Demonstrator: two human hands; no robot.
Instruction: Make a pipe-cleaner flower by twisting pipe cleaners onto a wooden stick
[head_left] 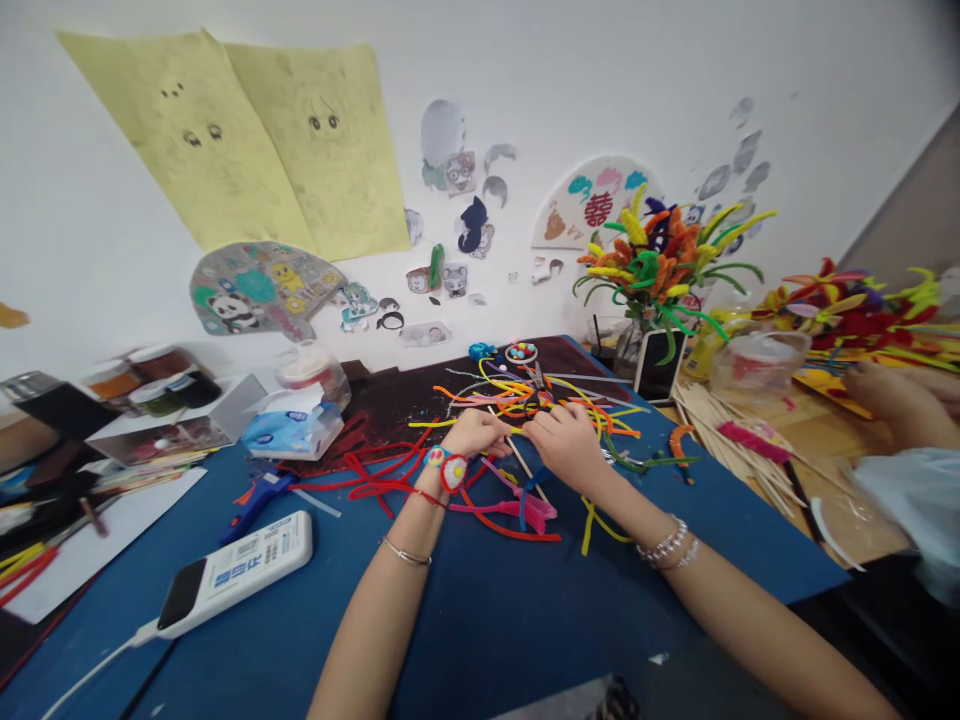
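Note:
My left hand (474, 433) and my right hand (562, 440) meet over a blue mat (465, 610), both with fingers pinched together. Between them runs a thin wooden stick (517, 455), slanting toward me. Which hand grips it and what else the fingers hold is too small to make out. Loose pipe cleaners (517, 395) in red, orange, yellow, pink and green lie scattered just beyond and beneath the hands. My left wrist wears a beaded bracelet with a round charm; my right wrist wears pearl bracelets.
A white power bank (236, 572) and a blue glue gun (255, 497) lie at the left. A tissue pack (289, 428) sits behind them. A vase of pipe-cleaner flowers (660, 270) and wooden sticks (720, 440) stand at the right. Another person's hand (896, 390) rests far right.

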